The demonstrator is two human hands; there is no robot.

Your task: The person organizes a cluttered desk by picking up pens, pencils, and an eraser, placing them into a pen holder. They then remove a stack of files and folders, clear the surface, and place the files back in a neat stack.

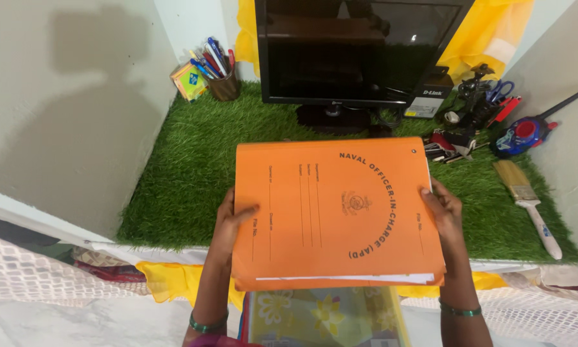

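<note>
An orange paper file folder with dark printed lettering and white sheets showing at its near edge is held flat above the front of a desk covered in green artificial grass. My left hand grips the folder's left edge, thumb on top. My right hand grips its right edge, thumb on top. Both wrists wear green bangles.
A black monitor stands at the back. A pen holder with several pens sits back left. A paintbrush, scissors, a tape measure and small tools lie at the right. A floral-patterned item lies below the folder.
</note>
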